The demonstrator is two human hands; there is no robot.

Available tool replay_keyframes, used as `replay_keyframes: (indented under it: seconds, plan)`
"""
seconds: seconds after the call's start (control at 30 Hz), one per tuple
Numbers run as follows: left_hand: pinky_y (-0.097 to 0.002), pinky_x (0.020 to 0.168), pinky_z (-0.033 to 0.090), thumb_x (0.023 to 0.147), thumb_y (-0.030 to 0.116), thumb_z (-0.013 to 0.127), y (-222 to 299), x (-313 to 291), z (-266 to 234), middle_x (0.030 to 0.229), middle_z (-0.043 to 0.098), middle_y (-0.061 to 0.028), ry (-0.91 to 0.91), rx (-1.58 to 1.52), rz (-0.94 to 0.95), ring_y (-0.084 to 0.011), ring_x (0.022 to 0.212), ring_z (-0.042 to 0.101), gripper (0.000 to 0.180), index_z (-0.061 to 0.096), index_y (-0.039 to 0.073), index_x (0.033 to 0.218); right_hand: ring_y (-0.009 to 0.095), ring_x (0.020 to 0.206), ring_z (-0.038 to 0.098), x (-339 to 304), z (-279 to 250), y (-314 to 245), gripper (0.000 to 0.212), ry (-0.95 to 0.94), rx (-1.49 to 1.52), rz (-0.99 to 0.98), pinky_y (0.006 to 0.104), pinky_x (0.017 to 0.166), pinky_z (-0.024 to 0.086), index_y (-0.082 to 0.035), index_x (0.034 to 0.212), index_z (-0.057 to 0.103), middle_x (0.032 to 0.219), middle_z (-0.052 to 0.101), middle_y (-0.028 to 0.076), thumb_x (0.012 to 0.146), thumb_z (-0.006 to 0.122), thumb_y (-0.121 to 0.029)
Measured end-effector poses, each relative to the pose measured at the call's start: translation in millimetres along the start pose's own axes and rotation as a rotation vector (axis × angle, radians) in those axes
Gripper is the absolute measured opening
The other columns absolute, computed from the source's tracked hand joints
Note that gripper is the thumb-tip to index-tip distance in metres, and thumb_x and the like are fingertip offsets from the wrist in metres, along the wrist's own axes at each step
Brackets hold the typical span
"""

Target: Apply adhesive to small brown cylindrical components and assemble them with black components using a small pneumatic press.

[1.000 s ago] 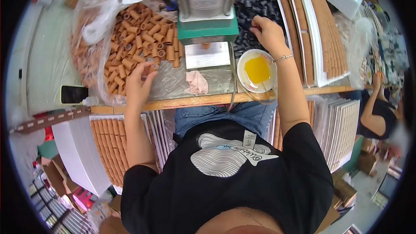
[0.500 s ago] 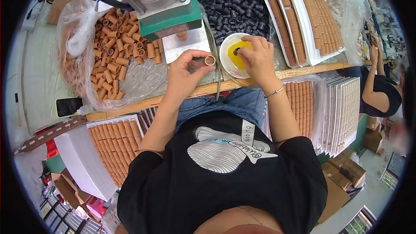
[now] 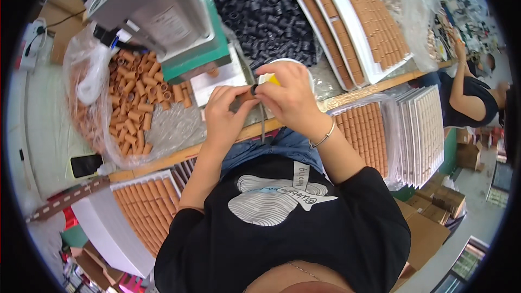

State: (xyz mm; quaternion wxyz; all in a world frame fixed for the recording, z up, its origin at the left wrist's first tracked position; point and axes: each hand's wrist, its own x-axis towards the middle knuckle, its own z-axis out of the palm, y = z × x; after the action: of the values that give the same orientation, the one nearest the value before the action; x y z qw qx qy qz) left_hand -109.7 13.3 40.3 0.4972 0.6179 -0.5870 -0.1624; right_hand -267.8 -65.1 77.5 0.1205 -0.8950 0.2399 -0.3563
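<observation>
My left hand [image 3: 223, 113] is closed on a short tan tube [image 3: 245, 98], pinched between thumb and fingers. Against the end of this tube, my right hand [image 3: 293, 93] holds a small black fitting [image 3: 253, 90] in its fingertips. Both hands meet over the front of the bench, just before a metal plate [image 3: 209, 88]. Behind my right hand stands a white bowl [image 3: 311, 80] with yellow liquid, mostly hidden by that hand. How far the fitting sits in the tube is hidden by my fingers.
A green and grey press [image 3: 198, 64] rises over the plate. Loose tan tubes [image 3: 130, 97] lie in clear plastic at left, and black fittings [image 3: 260, 16] are heaped behind. Trays of tan tubes [image 3: 363, 16] stand right; a phone [image 3: 87, 166] lies left. Another person [image 3: 469, 95] works far right.
My right hand has left the bowl and come left with the black fitting to the tube in my left hand. The view has shifted, and the tube has turned from facing up.
</observation>
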Motion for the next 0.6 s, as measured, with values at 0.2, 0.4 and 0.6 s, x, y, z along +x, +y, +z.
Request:
replay_keyframes:
  seconds: [0.2,0.4,0.6]
  plan:
    - [-0.0258,0.075,0.049,0.079,-0.001,0.072,-15.9,-7.0,1.0,0.092,0.062,-0.0072,-0.036,-0.238,-0.221,-0.0159,0.083,0.062,0.030,0.063,0.000,0.107,0.024,0.081,0.064,54.6,-30.9,71.6,0.016,0.079,0.333,0.054,0.0312,0.072,0.051,-0.008,0.085,0.071,0.087,0.066,0.008,0.078,0.075,-0.021]
    - [-0.0230,0.075,0.048,0.090,-0.001,0.060,-33.3,-27.1,-13.2,0.093,0.062,-0.0036,-0.137,-0.519,-0.368,-0.0095,0.087,0.060,0.030,0.056,-0.001,0.120,0.034,0.096,0.062,164.1,-40.4,271.3,0.034,0.407,-0.006,0.474,0.0440,0.080,0.049,0.001,0.096,0.067,0.099,0.068,0.020,0.085,0.068,-0.031]
    - [-0.0213,0.083,0.046,0.087,-0.005,0.063,-27.6,-24.3,-28.5,0.109,0.060,-0.0040,-0.144,-0.745,-0.416,-0.0092,0.098,0.057,0.032,0.059,-0.001,0.118,0.039,0.090,0.066,198.9,-40.6,302.8,0.046,0.067,-0.408,0.662,0.0464,0.081,0.051,0.003,0.097,0.066,0.094,0.068,0.024,0.080,0.071,-0.039]
